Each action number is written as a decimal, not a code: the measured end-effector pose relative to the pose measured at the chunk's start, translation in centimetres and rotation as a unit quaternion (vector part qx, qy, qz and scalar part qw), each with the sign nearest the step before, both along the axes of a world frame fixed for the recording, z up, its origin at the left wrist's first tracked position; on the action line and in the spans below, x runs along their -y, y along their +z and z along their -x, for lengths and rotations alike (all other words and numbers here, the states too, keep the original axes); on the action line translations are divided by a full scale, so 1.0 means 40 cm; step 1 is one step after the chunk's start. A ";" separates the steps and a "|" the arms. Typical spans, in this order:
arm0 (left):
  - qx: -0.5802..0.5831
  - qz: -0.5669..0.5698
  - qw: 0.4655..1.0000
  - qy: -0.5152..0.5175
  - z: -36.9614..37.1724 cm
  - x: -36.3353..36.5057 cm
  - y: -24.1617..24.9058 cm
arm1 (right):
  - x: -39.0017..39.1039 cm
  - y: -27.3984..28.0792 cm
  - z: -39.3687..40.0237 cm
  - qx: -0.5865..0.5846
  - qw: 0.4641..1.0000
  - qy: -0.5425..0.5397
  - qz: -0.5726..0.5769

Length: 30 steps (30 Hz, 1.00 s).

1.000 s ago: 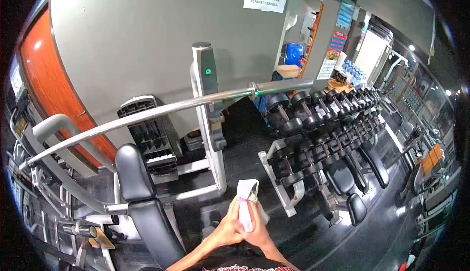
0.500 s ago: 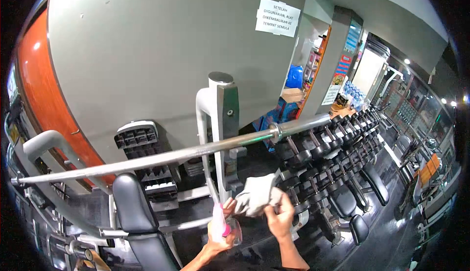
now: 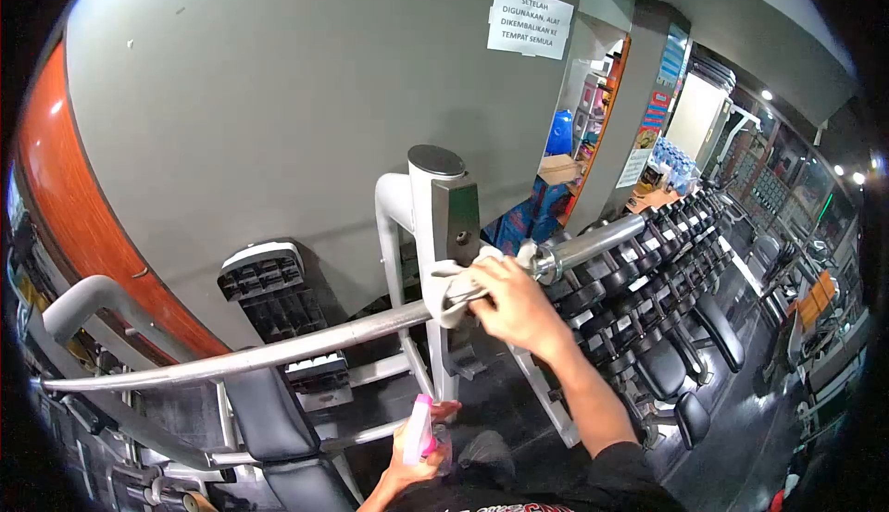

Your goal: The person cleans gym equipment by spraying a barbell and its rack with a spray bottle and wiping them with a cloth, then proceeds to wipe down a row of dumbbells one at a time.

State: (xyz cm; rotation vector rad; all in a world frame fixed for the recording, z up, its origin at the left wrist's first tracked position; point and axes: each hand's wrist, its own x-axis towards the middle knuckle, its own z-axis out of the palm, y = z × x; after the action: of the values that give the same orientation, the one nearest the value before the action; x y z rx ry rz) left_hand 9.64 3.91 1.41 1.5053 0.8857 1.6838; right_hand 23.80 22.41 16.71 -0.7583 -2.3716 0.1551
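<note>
A long metal barbell (image 3: 278, 353) lies across a bench rack, its thicker sleeve (image 3: 602, 243) pointing to the right. My right hand (image 3: 514, 304) is closed on a whitish cloth (image 3: 448, 292), which wraps over the bar just inside the collar, in front of the rack upright (image 3: 456, 220). Lower down, my left hand (image 3: 407, 461) grips a pink-and-white spray bottle (image 3: 419, 433) with a clear body. The bottle is below the bar and apart from it.
A black padded bench (image 3: 269, 410) stands under the bar at left. Dumbbells (image 3: 639, 304) fill a tiered rack on the right. A black plastic stand (image 3: 264, 276) leans near the grey wall (image 3: 278, 114), with an orange-brown door (image 3: 69, 197) at far left.
My right hand has risen with the cloth from below the bar onto it, near the collar. The left hand still holds the spray bottle, slightly lower in view.
</note>
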 end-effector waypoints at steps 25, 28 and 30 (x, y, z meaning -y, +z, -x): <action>-0.071 0.063 0.995 -0.013 0.082 -0.024 0.019 | -0.110 0.020 -0.002 -0.347 0.931 -0.055 -0.097; -0.094 0.050 0.994 -0.011 0.087 -0.020 0.016 | -0.112 0.152 0.077 -0.281 0.941 -0.008 -0.190; -0.164 0.036 0.986 -0.002 0.095 -0.018 0.019 | -0.181 0.192 0.147 -0.153 0.980 0.016 -0.123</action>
State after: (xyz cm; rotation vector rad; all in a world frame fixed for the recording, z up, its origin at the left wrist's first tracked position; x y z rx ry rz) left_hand 5.86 4.62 2.18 1.7620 1.1012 1.4052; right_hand 17.90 29.65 24.39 -0.5351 -2.0622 -0.0086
